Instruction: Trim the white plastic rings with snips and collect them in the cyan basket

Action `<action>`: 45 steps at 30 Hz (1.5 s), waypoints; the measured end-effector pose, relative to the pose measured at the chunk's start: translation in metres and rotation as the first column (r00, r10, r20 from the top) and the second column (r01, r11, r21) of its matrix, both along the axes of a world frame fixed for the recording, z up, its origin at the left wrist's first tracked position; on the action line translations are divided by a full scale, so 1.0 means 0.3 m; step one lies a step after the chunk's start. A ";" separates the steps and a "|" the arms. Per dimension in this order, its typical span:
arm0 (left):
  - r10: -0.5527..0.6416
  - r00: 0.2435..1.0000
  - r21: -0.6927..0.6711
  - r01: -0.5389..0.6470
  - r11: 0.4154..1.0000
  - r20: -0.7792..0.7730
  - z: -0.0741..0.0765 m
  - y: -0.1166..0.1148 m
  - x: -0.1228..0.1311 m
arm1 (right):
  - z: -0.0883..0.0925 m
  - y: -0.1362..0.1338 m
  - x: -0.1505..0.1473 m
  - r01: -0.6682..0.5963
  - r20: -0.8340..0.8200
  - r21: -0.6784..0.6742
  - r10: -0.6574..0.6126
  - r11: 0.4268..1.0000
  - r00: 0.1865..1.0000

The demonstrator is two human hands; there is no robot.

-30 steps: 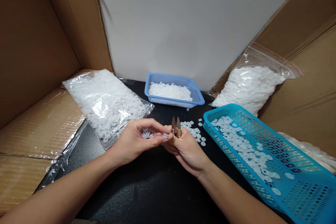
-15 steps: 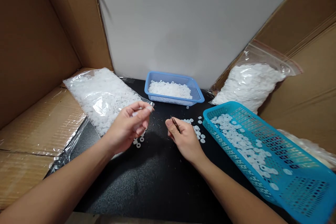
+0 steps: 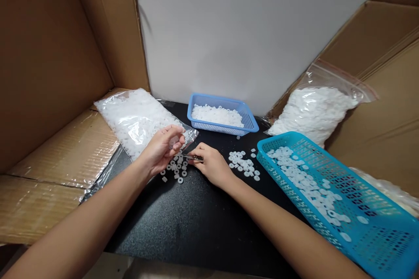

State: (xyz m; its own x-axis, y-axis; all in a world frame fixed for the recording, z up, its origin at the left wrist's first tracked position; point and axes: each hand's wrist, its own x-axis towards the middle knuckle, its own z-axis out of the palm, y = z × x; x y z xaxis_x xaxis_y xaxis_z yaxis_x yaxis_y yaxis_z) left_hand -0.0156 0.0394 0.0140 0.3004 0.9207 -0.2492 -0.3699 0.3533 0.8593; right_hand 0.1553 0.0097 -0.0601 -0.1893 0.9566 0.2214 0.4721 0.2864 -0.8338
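My left hand [image 3: 165, 146] is curled closed, palm turned partly up, with small whitish pieces showing inside the fingers. It hovers at the lower corner of a clear bag of white pieces [image 3: 140, 115]. Just to its right, my right hand [image 3: 211, 165] grips slim metal tweezers [image 3: 197, 158], their tip pointing left. That tip reaches a loose pile of white plastic rings [image 3: 179, 168] on the black tabletop [image 3: 183, 222]. My left hand's fingers partly cover this pile. A second pile of white rings [image 3: 244, 164] lies to the right of my right hand.
At the back stands a blue basket [image 3: 225, 130] of small white rings. A long turquoise basket [image 3: 278, 178] on the right holds white discs. Behind it leans a zip bag of white pieces [image 3: 316, 107]. Cardboard walls [image 3: 111, 26] flank both sides.
My right hand has moved left with the tweezers, from the middle of the table to the left ring pile. The white piece at my left fingertips no longer shows there. The view has shifted slightly.
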 end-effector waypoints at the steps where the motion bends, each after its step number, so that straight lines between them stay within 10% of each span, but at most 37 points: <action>1: -0.019 1.000 -0.003 0.019 1.000 -0.009 -0.002 -0.002 -0.001 | 0.006 0.007 0.007 0.022 -0.030 -0.001 -0.022 1.000 0.999; 12: -0.316 0.940 0.003 0.319 0.948 -0.125 -0.058 -0.107 0.049 | 0.124 -0.125 0.063 0.180 -0.330 -0.019 -0.176 0.983 0.927; 26: -0.305 0.951 -0.039 0.303 0.952 -0.054 -0.040 -0.113 0.057 | 0.146 -0.173 0.067 0.122 -0.181 0.460 -0.042 0.879 0.983; 45: -0.384 0.923 -0.185 0.378 0.907 0.007 -0.041 -0.114 0.043 | 0.161 -0.174 0.070 0.122 -0.274 0.375 -0.015 0.919 0.962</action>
State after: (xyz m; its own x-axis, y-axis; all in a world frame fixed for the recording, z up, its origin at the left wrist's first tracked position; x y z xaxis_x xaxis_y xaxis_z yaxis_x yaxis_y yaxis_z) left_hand -0.0026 0.0051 0.0016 0.6095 0.6767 -0.4130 -0.1522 0.6111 0.7768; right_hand 0.1763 -0.0424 -0.0118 -0.0110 0.7945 0.6072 0.2833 0.5848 -0.7601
